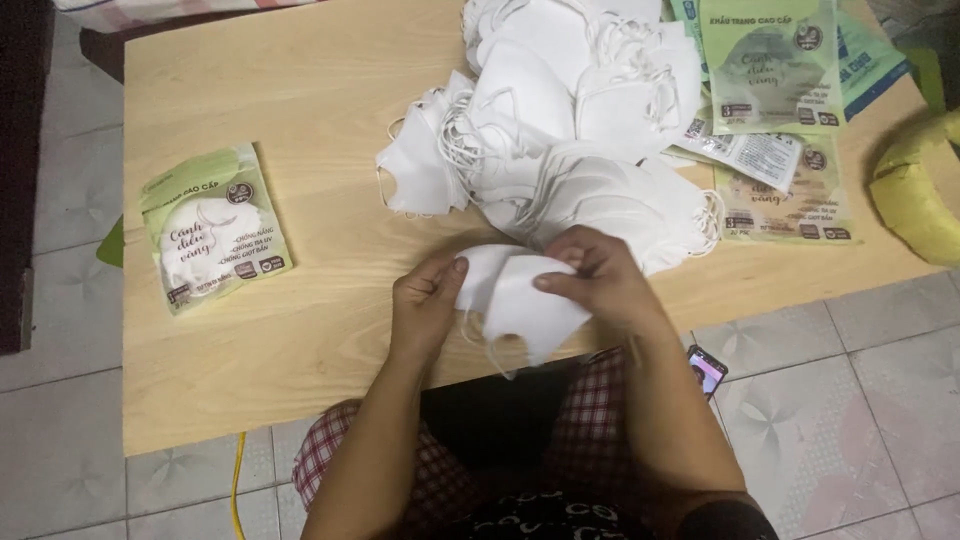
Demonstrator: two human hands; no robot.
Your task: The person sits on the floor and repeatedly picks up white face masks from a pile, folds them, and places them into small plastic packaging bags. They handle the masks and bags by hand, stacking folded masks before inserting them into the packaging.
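Masks in hand: a few white masks [520, 295] held at the near edge of the table [300, 320], just in front of the pile [560, 130].
Left hand: the left hand [428, 300] is closed on their left edge, thumb on top.
Right hand: the right hand [600, 275] pinches the upper right edge between thumb and fingers.
Feel: looks light, soft and floppy; the ear loops dangle and could snag.
Grip: best taken by the folded edges, as here, not by the loops.
Nearby: a filled pouch [212, 228] lies well to the left; more pouches [770, 70] sit far right.
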